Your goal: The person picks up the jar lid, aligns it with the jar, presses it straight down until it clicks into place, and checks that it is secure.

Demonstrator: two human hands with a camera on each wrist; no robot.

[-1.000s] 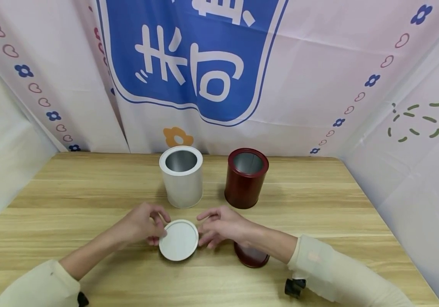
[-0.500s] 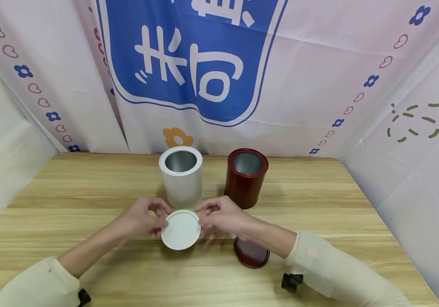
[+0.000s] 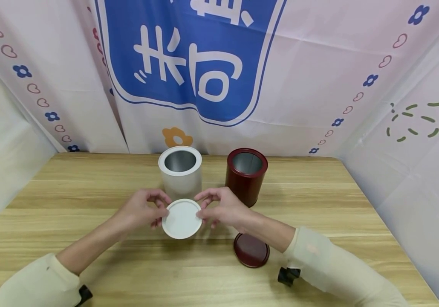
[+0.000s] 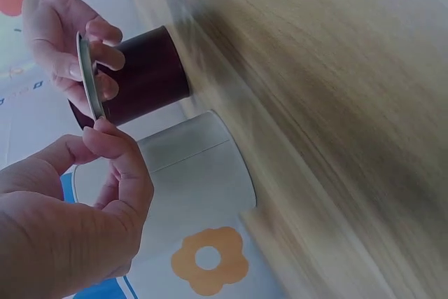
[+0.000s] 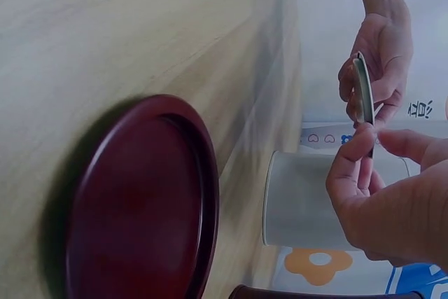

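Note:
A round white lid (image 3: 182, 219) is held up off the table between both hands. My left hand (image 3: 142, 209) pinches its left edge, thumb on top and fingers beneath. At the opposite edge my right hand (image 3: 224, 209) pinches it the same way. Just behind the lid stands a white can (image 3: 182, 181), upright with its round mouth uncovered; the hands and lid hide its base. In the left wrist view the lid (image 4: 89, 78) appears edge-on, above the table and in front of the cans.
To the right of the white can stands a dark red can (image 3: 245, 181), also uncovered. A dark red lid (image 3: 252, 250) lies on the wooden table (image 3: 127, 273) below my right forearm. A printed cloth (image 3: 296, 94) hangs behind the table's back edge.
Both hands have lifted the white lid off the table and carried it forward, toward the white can. The right fingers have closed onto its edge. Cans and red lid stay put.

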